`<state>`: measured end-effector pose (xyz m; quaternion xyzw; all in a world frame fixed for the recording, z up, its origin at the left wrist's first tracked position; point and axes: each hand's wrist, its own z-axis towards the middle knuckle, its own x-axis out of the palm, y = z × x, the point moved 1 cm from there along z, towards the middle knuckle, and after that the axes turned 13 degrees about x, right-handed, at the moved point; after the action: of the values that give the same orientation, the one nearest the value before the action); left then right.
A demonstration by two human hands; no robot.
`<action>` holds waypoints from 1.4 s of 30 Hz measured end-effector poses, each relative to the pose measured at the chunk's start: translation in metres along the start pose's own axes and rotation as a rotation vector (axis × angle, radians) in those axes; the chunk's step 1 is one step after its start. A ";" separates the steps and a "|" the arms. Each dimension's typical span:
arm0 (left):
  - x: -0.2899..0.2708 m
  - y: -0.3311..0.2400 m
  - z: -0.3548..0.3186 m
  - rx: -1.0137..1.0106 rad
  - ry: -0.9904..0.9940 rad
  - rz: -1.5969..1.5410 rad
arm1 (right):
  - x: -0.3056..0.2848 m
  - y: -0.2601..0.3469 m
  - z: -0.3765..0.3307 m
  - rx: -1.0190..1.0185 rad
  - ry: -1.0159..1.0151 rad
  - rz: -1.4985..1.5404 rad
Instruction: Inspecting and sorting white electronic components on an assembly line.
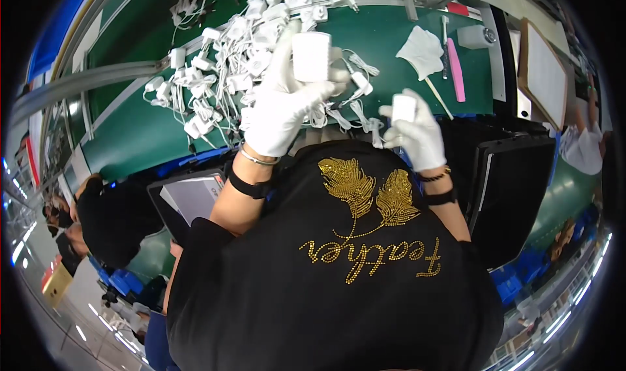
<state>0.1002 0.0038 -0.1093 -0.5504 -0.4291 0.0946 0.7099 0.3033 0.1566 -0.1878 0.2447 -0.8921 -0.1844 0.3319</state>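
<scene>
My left hand (277, 113), in a white glove, is raised over the near side of the green workbench. Its fingers close round a white power adapter (312, 56), whose broad flat face is turned up. My right hand (422, 139), gloved in white too, is held off to the right at the bench's near edge. Between its thumb and fingers is a smaller white block (403, 108), whose exact kind I cannot make out. Bundled white cables (368, 113) lie between the two hands. Behind my left hand spreads a heap of white adapters with cables (238, 45).
On the right of the green bench (391, 12) lie a white fan-shaped piece on a stick (424, 51), a brush (445, 45), a pink tool (456, 71) and a whitish cylinder (476, 37). A black case (515, 195) stands right of me. A person in black (117, 217) is at left.
</scene>
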 end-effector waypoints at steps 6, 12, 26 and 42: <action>0.016 -0.001 -0.019 -0.005 0.002 -0.054 | 0.069 0.062 -0.056 -0.286 0.141 -0.211; 0.016 0.004 -0.032 0.178 0.029 0.060 | 0.101 0.047 -0.046 -0.360 0.235 -0.250; 0.016 -0.002 -0.043 0.210 0.017 -0.014 | 0.105 0.028 -0.041 -0.592 0.325 -0.271; 0.021 0.026 -0.028 0.196 0.040 0.401 | 0.099 0.080 -0.056 -0.480 -0.023 -1.211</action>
<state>0.1417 0.0070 -0.1224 -0.5547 -0.2857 0.2641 0.7355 0.2515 0.1567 -0.0591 0.6211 -0.5340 -0.5357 0.2052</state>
